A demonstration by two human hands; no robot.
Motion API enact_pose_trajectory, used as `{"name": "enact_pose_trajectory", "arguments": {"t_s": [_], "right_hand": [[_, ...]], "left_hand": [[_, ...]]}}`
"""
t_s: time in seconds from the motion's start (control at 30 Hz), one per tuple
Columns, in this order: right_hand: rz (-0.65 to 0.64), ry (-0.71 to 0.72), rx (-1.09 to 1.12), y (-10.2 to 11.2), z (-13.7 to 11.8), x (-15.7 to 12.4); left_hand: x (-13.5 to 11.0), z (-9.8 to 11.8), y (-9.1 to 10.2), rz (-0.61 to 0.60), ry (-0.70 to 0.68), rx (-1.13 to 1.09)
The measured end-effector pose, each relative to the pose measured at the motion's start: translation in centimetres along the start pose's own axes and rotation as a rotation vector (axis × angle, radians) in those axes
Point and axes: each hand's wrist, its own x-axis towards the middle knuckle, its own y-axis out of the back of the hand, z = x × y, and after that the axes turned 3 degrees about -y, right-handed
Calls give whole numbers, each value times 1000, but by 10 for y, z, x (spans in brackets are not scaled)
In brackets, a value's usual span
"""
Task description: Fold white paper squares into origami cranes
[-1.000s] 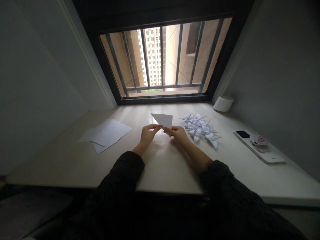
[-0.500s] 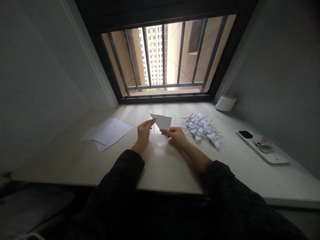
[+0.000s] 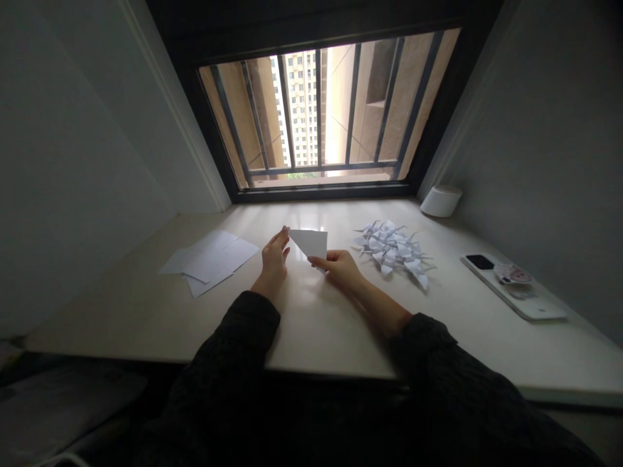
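A white folded paper triangle (image 3: 310, 242) is held up just above the pale desk (image 3: 316, 324), in front of the window. My right hand (image 3: 341, 267) pinches its lower corner between thumb and fingers. My left hand (image 3: 273, 258) stands upright beside the triangle's left tip, fingers stretched out together, fingertips touching that tip. Both forearms wear dark sleeves.
A few loose white sheets (image 3: 209, 261) lie at the left. A heap of folded paper cranes (image 3: 394, 250) lies to the right of my hands. Further right are a white phone (image 3: 513, 285) and a small white round container (image 3: 440, 200). A barred window (image 3: 321, 117) backs the desk.
My left hand has let go of its pinch and slid up along the triangle's left edge to the tip, fingers now straight. The triangle has tilted slightly and shifted left.
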Motion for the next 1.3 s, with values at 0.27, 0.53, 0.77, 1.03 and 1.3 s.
{"name": "enact_pose_trajectory", "arguments": {"t_s": [0.27, 0.53, 0.77, 1.03, 1.3], "right_hand": [[36, 9, 38, 0, -1, -2], [158, -2, 105, 3, 0, 5], [129, -10, 110, 2, 4, 8], [79, 59, -37, 2, 10, 9], [42, 59, -82, 2, 9, 7]], "left_hand": [[6, 6, 9, 69, -61, -44], [-4, -20, -5, -354, -120, 242], [-16, -21, -8, -323, -194, 367], [-5, -11, -3, -151, -95, 210], [-1, -9, 0, -90, -91, 175]]}}
